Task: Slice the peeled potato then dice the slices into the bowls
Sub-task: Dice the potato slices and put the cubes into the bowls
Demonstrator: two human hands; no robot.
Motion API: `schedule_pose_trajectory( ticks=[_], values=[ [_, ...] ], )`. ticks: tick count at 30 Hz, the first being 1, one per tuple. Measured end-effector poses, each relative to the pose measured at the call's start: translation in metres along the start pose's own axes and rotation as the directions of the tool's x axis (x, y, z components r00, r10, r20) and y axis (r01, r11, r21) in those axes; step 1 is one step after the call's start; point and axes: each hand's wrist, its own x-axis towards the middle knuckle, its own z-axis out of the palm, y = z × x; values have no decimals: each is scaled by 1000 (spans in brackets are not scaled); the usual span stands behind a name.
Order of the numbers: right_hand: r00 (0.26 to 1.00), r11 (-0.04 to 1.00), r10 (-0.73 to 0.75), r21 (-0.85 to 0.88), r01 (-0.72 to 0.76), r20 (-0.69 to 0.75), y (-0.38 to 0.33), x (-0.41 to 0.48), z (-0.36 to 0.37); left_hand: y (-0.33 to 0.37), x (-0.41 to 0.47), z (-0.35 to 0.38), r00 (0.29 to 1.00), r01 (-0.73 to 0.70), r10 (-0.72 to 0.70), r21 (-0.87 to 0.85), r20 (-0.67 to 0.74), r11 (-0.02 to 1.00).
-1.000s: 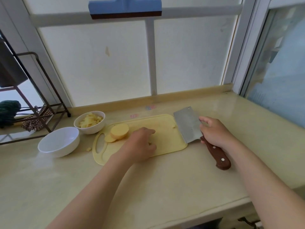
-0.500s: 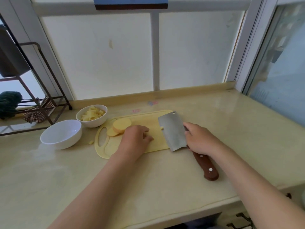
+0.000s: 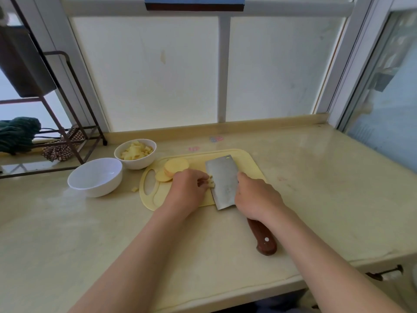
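Hold: right grip [image 3: 255, 197] is clamped round the front of the cleaver [image 3: 223, 181] handle, fingers wrapped, with the brown riveted end of the handle sticking out behind the wrist
Blade: broad steel face is tilted up toward the camera over the cutting board [image 3: 248, 163], and its near corner reaches past the board's front edge; whether the cutting edge touches the board cannot be told
Other hold: left grip [image 3: 187, 190] lies knuckles-up on the board, fingers curled, fingertips pinching small potato pieces [image 3: 211, 182] right against the blade's left side
Potato: stack of round slices [image 3: 176, 166] sits on the board just behind the left grip, and one loose slice [image 3: 163, 176] pokes out from under it toward the board's handle hole
Bowls: far bowl [image 3: 137, 163] holds diced potato and stands just beside the board's back-left corner; near bowl [image 3: 97, 190] stands left of it, close by
Stray: one cube [image 3: 135, 189] lies on the desk [image 3: 316, 177] between the near bowl and the board
Surroundings: pale glossy desk runs under a frosted window; dark metal rack [image 3: 56, 53] stands at its left end
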Motion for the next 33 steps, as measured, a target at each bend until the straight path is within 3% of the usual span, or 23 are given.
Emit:
schedule_pose_trajectory(
  ticks=[9, 17, 21, 28, 31, 33],
  values=[
    [999, 996, -11, 84, 14, -34, 9, 2, 4, 7, 7, 6, 999, -22, 23, -53, 32, 998],
    [999, 906, -8, 423, 24, -39, 19, 5, 1, 6, 7, -6, 997, -51, 39, -175, -70, 983],
    [999, 864, -3, 503, 19, -33, 16, 2, -1, 8, 3, -18, 990, -47, 20, -191, -139, 980],
    [998, 778, 35, 628, 4, -50, 5, 4, -9, 13, 8, -71, 974, -43, 26, -70, -224, 997],
    [998, 750, -4, 660, 42, -58, -15, 6, -21, 11, 9, -92, 989, -23, 23, 6, -149, 1000],
    [997, 741, -32, 668, 70, -70, -34, 9, -28, 7, 10, -102, 993, -98, 108, 163, -53, 982]
  ],
)
